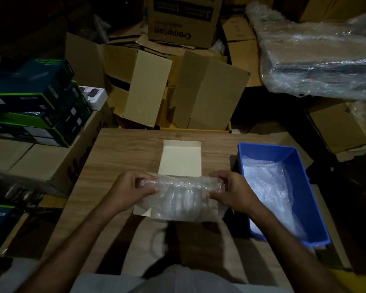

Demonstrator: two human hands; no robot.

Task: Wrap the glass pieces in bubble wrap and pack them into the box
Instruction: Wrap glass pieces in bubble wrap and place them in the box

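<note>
A rolled bundle of bubble wrap (178, 188) is held across the middle of the wooden table (118, 149), over a small open cardboard box (181, 159) whose pale flap lies away from me. My left hand (130, 190) grips the bundle's left end. My right hand (230, 190) grips its right end. A loose tail of the wrap hangs down toward me over the box's near side. Something clear shows faintly inside the wrap; its shape is hard to tell.
A blue plastic bin (300, 166) with more bubble wrap in it stands at the table's right edge. Open cardboard cartons (205, 89) crowd the floor beyond the table. Stacked dark product boxes (36, 102) sit at the left. A large wrapped package (317, 53) lies at the upper right.
</note>
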